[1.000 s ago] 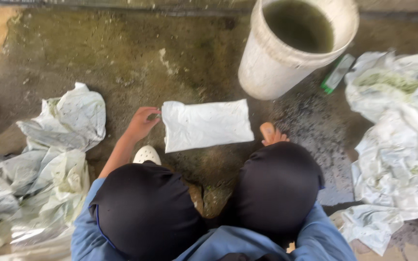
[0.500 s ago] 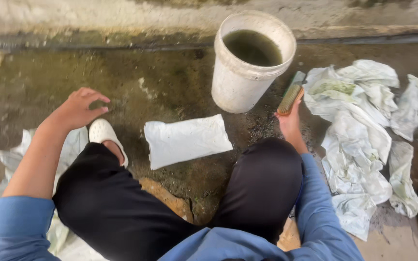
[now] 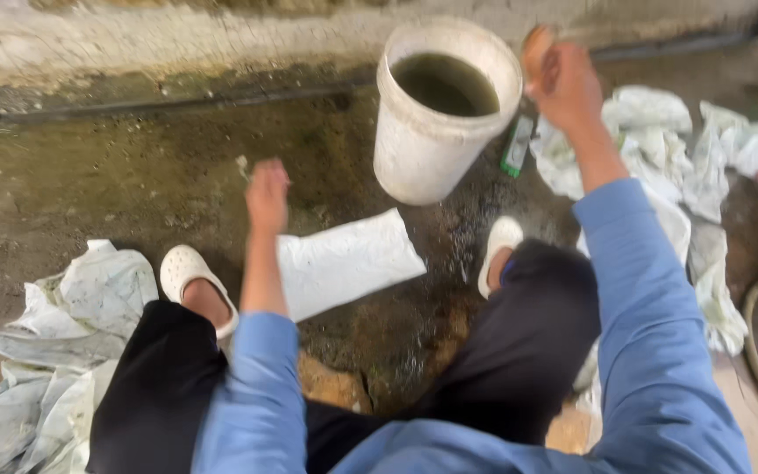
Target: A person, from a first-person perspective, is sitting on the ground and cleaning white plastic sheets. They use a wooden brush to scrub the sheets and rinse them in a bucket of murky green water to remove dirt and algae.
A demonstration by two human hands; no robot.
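— What is held in the right hand?
— A blurred brownish object is gripped, raised beside the white bucket of murky water.

— And the left hand?
— It is held loosely open, nothing grasped, above the wet floor, just beside the flat white sack. Crumpled sacks are piled at both sides.
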